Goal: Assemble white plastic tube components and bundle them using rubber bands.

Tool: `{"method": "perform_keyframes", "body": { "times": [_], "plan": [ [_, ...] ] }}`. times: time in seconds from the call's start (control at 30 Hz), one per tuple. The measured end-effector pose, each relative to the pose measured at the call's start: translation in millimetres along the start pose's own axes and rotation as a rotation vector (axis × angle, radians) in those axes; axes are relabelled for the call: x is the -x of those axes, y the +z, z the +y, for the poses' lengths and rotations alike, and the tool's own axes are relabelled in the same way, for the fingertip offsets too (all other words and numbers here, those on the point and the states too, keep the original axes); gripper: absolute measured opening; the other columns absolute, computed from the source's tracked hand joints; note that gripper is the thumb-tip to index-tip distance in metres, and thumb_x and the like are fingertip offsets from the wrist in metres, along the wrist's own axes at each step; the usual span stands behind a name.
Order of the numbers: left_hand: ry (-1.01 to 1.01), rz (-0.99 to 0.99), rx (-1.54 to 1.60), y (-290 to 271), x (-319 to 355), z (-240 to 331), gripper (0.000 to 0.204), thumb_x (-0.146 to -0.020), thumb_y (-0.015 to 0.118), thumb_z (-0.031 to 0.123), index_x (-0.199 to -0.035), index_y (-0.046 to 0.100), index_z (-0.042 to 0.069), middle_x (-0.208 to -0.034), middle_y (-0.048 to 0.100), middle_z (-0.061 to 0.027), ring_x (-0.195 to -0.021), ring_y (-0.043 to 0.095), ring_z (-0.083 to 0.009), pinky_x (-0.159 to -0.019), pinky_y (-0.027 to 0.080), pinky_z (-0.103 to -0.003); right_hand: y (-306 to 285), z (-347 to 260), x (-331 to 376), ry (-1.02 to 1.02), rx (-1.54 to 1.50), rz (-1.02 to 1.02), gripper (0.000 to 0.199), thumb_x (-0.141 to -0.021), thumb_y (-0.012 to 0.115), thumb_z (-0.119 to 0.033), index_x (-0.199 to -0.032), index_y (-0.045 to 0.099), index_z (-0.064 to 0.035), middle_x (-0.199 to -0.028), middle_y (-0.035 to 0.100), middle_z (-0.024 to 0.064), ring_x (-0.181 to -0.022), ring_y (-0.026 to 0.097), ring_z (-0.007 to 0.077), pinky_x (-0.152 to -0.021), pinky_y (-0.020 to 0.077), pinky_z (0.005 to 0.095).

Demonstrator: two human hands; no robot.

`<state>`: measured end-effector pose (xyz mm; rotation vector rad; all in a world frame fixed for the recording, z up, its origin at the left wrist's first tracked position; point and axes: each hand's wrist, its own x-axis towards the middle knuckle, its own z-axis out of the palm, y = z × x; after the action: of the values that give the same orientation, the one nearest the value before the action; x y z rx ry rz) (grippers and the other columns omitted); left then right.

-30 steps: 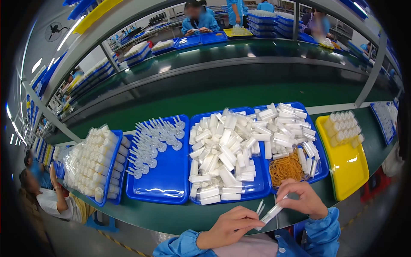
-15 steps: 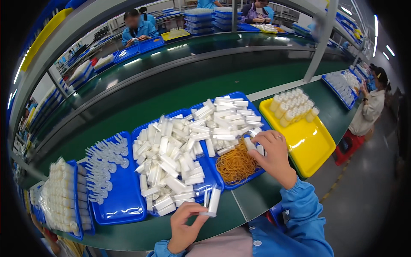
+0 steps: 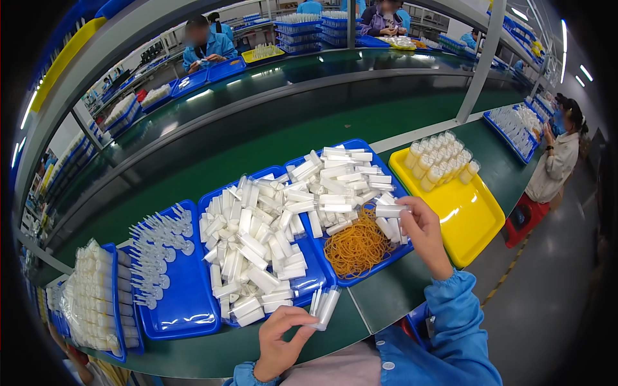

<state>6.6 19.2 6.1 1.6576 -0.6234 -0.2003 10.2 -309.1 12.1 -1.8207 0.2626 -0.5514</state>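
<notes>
My left hand [image 3: 280, 341] pinches a small clear plastic piece with slim white upright parts [image 3: 326, 307] near the table's front edge. Between the thumb and fingers of my right hand [image 3: 427, 237] is a white, oblong piece with a clear end [image 3: 392, 210], held above the right blue tray [image 3: 351, 279]. Below it in that tray lies a tangle of orange-brown rubber bands [image 3: 355, 249]. Similar white pieces [image 3: 335, 180] fill the tray's far half, and another heap of white pieces [image 3: 251, 248] covers the blue tray just left of it.
A yellow tray [image 3: 473, 222] on the right holds a block of pale cylinders [image 3: 438, 161]. To the left, a blue tray [image 3: 180, 315] carries clear stemmed parts [image 3: 158, 248], beside stacked wrapped cylinders [image 3: 93, 296]. A green conveyor [image 3: 309, 138] runs behind. Other people sit across and to the right.
My right hand has lifted slightly, bringing the white piece out from beside the rubber bands and turning it level. The piece in my left hand has shifted slightly right and tilted.
</notes>
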Motion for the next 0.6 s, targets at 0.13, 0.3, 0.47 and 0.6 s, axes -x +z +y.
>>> {"method": "perform_keyframes", "body": {
  "times": [0.13,0.3,0.47,0.6],
  "plan": [
    [0.040,0.036,-0.060,2,0,0,0.019,-0.077,0.071,-0.002,-0.094,0.073,0.006,-0.091,0.063,-0.0081,-0.082,0.061,-0.0179,-0.072,0.048,-0.027,11,-32,16,0.115,-0.376,-0.086,0.020,-0.091,0.056,-0.010,-0.108,0.058,-0.0007,-0.086,0.061,0.0045,-0.071,0.059,0.0107,-0.064,0.0475,0.0229],
    [0.117,-0.025,-0.079,3,0,7,0.026,-0.074,0.069,-0.007,-0.095,0.073,0.007,-0.091,0.062,-0.0082,-0.081,0.060,-0.0179,-0.071,0.048,-0.026,13,-49,38,0.062,-0.213,-0.354,0.017,-0.092,0.056,-0.014,-0.101,0.058,0.0002,-0.088,0.059,0.0056,-0.078,0.056,0.0114,-0.068,0.0443,0.0233],
    [0.209,-0.108,-0.058,4,-7,13,0.023,-0.073,0.069,-0.009,-0.091,0.073,0.004,-0.090,0.062,-0.0089,-0.081,0.059,-0.0181,-0.067,0.046,-0.027,40,-36,32,-0.070,-0.154,-0.443,0.016,-0.094,0.053,-0.016,-0.091,0.057,-0.0002,-0.090,0.053,0.0035,-0.081,0.049,0.0108,-0.071,0.0397,0.0251],
    [0.191,-0.116,-0.058,2,-5,13,0.022,-0.074,0.070,-0.008,-0.092,0.074,0.004,-0.090,0.063,-0.0088,-0.081,0.059,-0.0185,-0.068,0.047,-0.027,50,-35,35,0.121,-0.312,-0.564,0.022,-0.094,0.051,-0.021,-0.090,0.057,-0.0002,-0.093,0.053,0.0057,-0.087,0.049,0.0133,-0.079,0.0386,0.0280]
  ]
}}
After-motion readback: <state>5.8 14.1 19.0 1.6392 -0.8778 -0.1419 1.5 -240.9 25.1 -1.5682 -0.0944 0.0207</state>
